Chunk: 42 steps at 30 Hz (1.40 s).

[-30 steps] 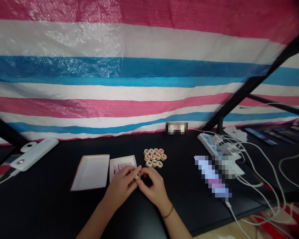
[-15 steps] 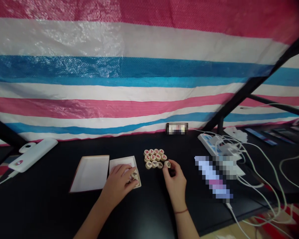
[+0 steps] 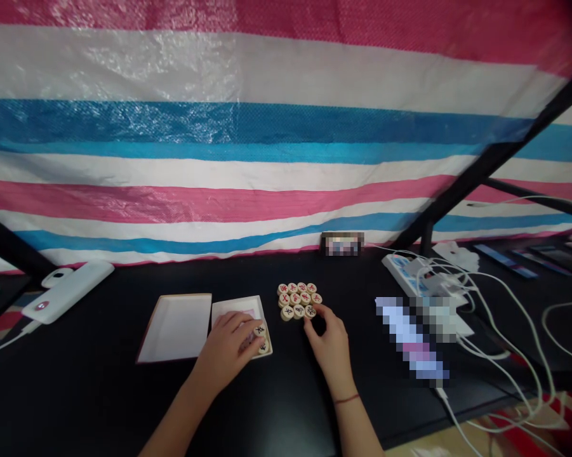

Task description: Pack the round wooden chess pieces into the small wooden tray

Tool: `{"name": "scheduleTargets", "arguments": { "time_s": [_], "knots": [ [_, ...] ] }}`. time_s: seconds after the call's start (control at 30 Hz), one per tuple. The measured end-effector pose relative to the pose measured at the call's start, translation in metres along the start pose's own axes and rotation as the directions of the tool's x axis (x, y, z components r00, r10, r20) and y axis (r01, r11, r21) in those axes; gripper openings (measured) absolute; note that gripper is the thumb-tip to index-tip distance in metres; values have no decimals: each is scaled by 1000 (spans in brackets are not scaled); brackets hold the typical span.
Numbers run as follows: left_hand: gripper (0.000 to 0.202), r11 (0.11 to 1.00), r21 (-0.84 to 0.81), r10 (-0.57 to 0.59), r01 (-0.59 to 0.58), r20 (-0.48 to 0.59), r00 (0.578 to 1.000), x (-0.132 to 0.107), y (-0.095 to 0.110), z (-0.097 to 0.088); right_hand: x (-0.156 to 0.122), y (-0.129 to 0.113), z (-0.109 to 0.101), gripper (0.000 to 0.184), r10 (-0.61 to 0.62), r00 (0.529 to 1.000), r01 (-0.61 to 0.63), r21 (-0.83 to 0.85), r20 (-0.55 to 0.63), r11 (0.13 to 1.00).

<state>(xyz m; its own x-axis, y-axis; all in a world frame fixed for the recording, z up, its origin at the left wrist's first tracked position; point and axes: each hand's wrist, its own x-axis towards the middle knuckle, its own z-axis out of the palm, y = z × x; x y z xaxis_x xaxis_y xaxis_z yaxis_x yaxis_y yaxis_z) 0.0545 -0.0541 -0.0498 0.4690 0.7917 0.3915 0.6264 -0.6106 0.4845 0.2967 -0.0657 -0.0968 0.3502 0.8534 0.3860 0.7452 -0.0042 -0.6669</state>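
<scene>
Striped tarpaulin (image 3: 266,127) behind a black desk (image 3: 90,362)
A black metal strut (image 3: 485,166) is braced across it; patterned flooring (image 3: 528,438) is seen below.

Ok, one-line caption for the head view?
Left hand on xiangqi pieces in a white box; right hand touching a cluster of pieces on a black desk.

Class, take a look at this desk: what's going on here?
A person is handling round wooden xiangqi pieces on a black desk. The fingertips of their right hand are at the near edge of a tight cluster of these pieces. Their left hand is over a shallow white box, beside two more pieces lying in it. A second white tray lies just to the box's left.
</scene>
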Motion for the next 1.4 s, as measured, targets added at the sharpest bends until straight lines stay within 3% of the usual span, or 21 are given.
{"name": "scheduleTargets", "arguments": {
  "time_s": [0.3, 0.5, 0.57, 0.7, 0.8, 1.0, 1.23, 1.4],
  "knots": [
    [23, 999, -46, -4, 4, 6, 1000, 1, 2, -6, 1, -2, 1, 25, -15, 1000, 15, -10, -14, 1000],
    [32, 998, 2, -64, 64, -15, 998, 1, -4, -3, -5, -25, -7, 12, -192, 962, 207, 62, -192, 976],
    [33, 991, 80, -108, 108, -5, 994, 3, -2, 0, -10, -41, -7, 14, -281, 958, 286, 138, -53, 948],
    [29, 948, 277, -172, 156, 34, 985, 8, 8, 8, -20, -68, -1, 54, -327, 878, 291, 152, 350, 944],
    [25, 920, 379, -150, 105, 93, 984, 9, 12, 11, -24, -77, 1, 64, -297, 839, 255, 153, 457, 955],
    [22, 912, 406, -113, 64, 98, 989, 8, 14, 15, -24, -77, 2, 61, -312, 828, 258, 177, 466, 950],
    [17, 966, 218, -150, 138, 43, 988, 9, 17, 15, -23, -79, 1, 57, -326, 823, 258, 205, 466, 944],
    [16, 987, 108, -121, 120, 8, 993, 10, 22, 4, -21, -75, 0, 46, -372, 863, 289, 269, 343, 919]
  ]
}}
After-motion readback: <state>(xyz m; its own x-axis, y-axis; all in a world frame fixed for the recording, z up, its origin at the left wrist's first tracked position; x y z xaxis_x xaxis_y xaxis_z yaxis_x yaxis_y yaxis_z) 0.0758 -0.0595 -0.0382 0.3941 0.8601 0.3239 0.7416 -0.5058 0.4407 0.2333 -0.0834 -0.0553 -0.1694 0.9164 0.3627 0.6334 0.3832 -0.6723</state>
